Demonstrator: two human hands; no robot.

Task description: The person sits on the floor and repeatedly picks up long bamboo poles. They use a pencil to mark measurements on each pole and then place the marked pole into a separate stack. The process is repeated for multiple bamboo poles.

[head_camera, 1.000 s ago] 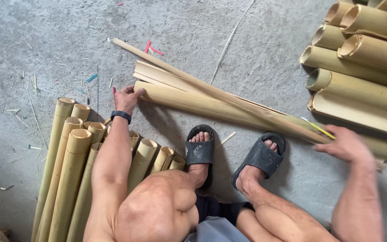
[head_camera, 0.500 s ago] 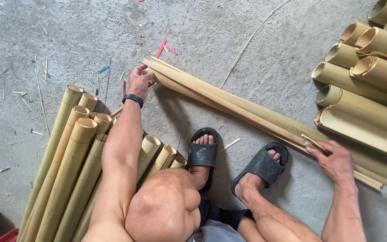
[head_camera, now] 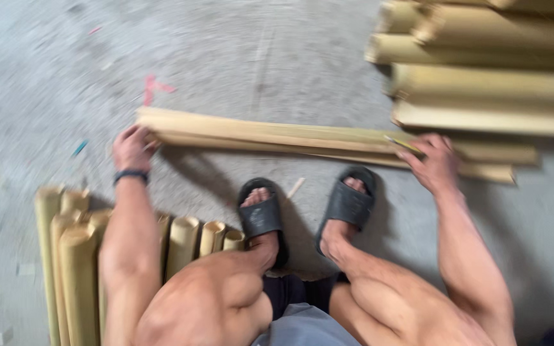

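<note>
A blurred view down onto a grey concrete floor [head_camera: 277, 51]. Whole bamboo poles [head_camera: 482, 70] are stacked at upper right, more bamboo poles [head_camera: 75, 256] at lower left. A bundle of split bamboo strips [head_camera: 277, 136] lies across the floor before two black sandals [head_camera: 347, 204]. The left hand [head_camera: 132, 146] curls its fingers around the bundle's left end; the right hand [head_camera: 436, 160] presses fingers closed over its right part.

Both arms reach up the frame from the squatting knees: left hand [head_camera: 133, 147] at centre left, fingers curled; right hand [head_camera: 434, 160] at centre right, fingers spread downward.
</note>
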